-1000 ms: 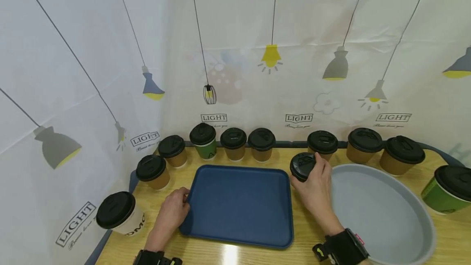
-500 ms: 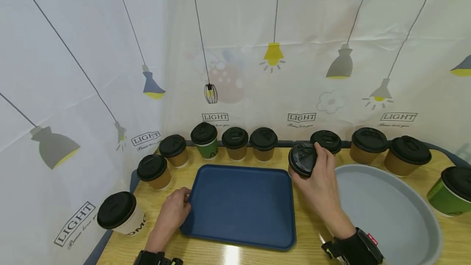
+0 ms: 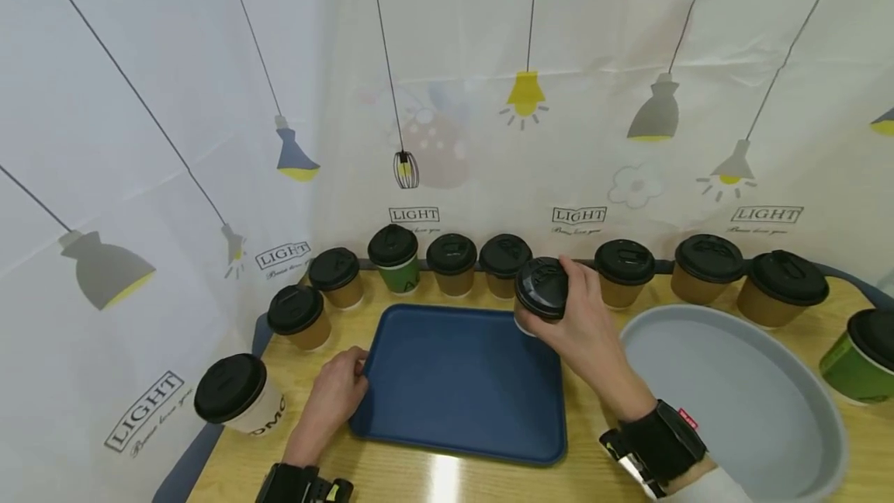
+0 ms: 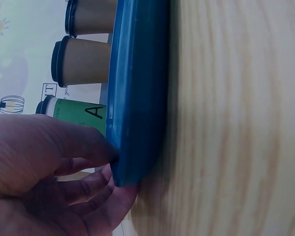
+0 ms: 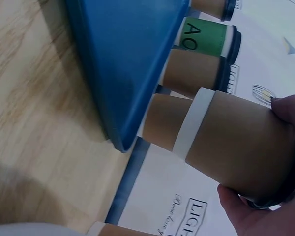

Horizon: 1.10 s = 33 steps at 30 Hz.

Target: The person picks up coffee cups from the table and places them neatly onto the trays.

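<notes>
My right hand [image 3: 583, 328] grips a brown paper coffee cup [image 3: 542, 289] by its black lid and upper side. In the head view the cup is over the far right corner of the blue tray [image 3: 461, 379]; the right wrist view shows the cup's white-banded base [image 5: 192, 123] lifted off the table. At the tray's left edge is my left hand [image 3: 335, 388]. In the left wrist view its thumb and fingers [image 4: 96, 194] pinch the tray's rim [image 4: 123, 147], thumb on top and fingers below.
Several lidded cups line the back, among them a green cup [image 3: 400, 274] and a brown cup [image 3: 623, 286]. A white cup [image 3: 258, 410] stands at left, another green cup [image 3: 855, 371] at far right. A grey oval tray [image 3: 726, 386] lies right. A printed curtain [image 3: 475, 37] hangs behind.
My right hand has lifted the coffee cup and carried it left, from beside the blue tray to over its far right corner. The left hand keeps its hold on the tray.
</notes>
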Each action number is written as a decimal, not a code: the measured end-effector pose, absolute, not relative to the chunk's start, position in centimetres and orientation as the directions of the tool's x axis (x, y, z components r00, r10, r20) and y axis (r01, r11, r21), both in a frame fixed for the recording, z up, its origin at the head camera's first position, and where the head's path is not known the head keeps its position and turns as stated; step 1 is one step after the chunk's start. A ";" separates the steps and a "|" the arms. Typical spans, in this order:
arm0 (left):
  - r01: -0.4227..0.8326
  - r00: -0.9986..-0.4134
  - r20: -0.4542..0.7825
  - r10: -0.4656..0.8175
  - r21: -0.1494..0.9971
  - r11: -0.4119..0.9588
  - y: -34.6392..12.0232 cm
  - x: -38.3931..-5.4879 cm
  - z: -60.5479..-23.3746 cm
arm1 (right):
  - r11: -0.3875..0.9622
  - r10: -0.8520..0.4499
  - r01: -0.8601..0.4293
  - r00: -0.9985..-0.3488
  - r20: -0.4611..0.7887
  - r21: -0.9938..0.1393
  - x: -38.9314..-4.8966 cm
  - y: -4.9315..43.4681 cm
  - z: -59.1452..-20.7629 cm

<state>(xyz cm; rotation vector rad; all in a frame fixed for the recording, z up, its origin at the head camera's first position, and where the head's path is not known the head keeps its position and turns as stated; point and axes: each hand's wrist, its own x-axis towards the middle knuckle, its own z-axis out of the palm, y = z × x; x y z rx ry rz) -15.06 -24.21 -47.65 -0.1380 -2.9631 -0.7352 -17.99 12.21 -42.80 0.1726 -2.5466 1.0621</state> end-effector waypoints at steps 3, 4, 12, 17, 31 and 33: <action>0.106 -0.992 0.106 0.064 0.467 0.878 -24.2 -15.2 -47.5 | 0.717 0.001 -0.259 -0.928 0.372 -0.647 -18.7 12.0 -43.1; 0.106 -0.992 0.106 0.063 0.468 0.877 -24.2 -15.3 -47.5 | 0.720 -0.004 -0.261 -0.928 0.373 -0.643 -18.9 12.0 -43.2; 0.088 -0.995 0.082 0.056 0.470 0.878 -24.1 -15.4 -47.4 | 0.726 -0.049 -0.287 -0.928 0.370 -0.625 -19.7 11.5 -44.4; 0.098 -0.994 0.087 0.065 0.468 0.878 -24.2 -15.3 -47.3 | 0.760 -0.062 -0.270 -0.936 0.348 -0.591 -19.5 11.2 -45.2; 0.113 -0.992 0.096 0.077 0.470 0.875 -24.1 -15.0 -47.3 | 0.789 -0.079 -0.283 -0.927 0.367 -0.545 -19.1 10.9 -46.3; 0.105 -0.993 0.091 0.070 0.473 0.875 -24.1 -14.9 -47.3 | 0.789 -0.076 -0.281 -0.927 0.366 -0.547 -19.1 11.0 -46.3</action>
